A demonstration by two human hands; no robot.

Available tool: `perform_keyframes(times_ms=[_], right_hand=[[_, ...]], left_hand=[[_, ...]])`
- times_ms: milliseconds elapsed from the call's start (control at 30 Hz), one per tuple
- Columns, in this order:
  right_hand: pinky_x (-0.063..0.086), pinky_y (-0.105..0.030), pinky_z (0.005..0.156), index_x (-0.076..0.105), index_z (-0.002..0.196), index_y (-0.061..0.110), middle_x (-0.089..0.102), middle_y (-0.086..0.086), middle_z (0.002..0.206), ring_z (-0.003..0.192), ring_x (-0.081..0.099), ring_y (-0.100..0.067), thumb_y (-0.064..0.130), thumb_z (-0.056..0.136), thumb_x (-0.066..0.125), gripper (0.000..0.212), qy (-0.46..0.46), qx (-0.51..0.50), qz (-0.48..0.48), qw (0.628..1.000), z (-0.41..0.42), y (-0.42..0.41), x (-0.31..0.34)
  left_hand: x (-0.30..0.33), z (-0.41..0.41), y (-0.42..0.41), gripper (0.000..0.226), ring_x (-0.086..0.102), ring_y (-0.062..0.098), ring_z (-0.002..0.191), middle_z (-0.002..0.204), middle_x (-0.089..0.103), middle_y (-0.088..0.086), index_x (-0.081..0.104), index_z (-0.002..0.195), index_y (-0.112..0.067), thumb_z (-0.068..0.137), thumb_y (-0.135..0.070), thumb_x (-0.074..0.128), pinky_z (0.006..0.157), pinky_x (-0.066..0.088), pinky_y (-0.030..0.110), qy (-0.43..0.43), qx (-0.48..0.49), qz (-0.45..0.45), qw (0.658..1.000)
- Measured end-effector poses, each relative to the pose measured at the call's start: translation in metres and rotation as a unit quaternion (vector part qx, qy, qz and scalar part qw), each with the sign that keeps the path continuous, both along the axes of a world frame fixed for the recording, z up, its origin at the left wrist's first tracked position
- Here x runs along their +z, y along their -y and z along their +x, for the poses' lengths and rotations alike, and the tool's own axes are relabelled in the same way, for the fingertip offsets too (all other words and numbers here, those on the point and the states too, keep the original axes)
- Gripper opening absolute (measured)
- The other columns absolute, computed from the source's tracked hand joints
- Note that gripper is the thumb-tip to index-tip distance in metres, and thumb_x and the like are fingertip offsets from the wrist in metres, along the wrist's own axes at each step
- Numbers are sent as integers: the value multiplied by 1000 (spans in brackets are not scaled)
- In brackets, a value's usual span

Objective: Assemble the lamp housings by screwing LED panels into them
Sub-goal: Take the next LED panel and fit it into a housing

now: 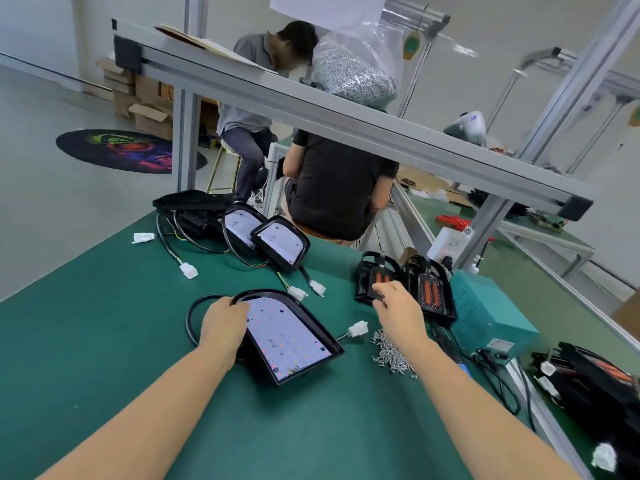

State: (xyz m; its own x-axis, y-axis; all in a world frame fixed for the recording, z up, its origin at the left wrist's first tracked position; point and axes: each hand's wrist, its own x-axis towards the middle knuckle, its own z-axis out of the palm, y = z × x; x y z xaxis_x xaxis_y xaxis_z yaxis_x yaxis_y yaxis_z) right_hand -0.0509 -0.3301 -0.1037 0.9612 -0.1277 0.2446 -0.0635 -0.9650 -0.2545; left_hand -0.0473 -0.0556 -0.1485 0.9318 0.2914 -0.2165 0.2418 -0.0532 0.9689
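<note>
While left hand (223, 322) grips housing (313, 341), right hand (398, 308) hovers.

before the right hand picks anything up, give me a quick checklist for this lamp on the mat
1. Housing steadied: ok, left hand grips its curved end.
2. LED panel seated inside the housing: ok, it looks flat within the rim.
3. Panel screws already in: cannot tell, the holes are too small to read.
4. Screws within reach: ok, a loose pile lies right of the housing.
5. Right hand free: cannot tell, it is at the black part with orange strips.
6. Connector clear of the housing: ok.
</note>
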Motion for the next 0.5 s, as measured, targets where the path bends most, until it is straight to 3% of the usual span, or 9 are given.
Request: perform_keyframes(times_ms=[100,167,267,500], right_hand=[[48,-36,90,54,134,11,50,-8,132,115,54,-27,16,101,49,34,-37,-25,-45,998,19,-1,-3],[48,-36,88,55,132,10,50,-10,131,116,53,-29,18,101,49,32,-58,-29,-78,995,29,-5,-6],[47,-35,86,55,132,13,49,-10,131,116,55,-29,21,102,49,32,-82,-31,-121,989,38,-11,-13],[42,-26,68,64,117,15,54,-6,115,101,59,-25,10,97,50,25,-60,-63,-201,976,51,-15,-19]], left_hand=[[2,2,-4,16,49,27,74,77,55,13,52,72,-10,87,-13,51,79,50,44,-15,-11,-52,998],[2,2,-6,14,50,26,79,85,56,16,53,80,-9,90,-19,51,89,48,53,-19,-20,-67,997],[4,1,-6,14,50,25,81,89,54,16,53,88,-11,93,-24,50,92,46,53,-19,-31,-75,996],[2,2,-7,15,46,23,79,87,50,12,50,87,-11,94,-25,49,93,46,51,-20,-44,-81,996]])
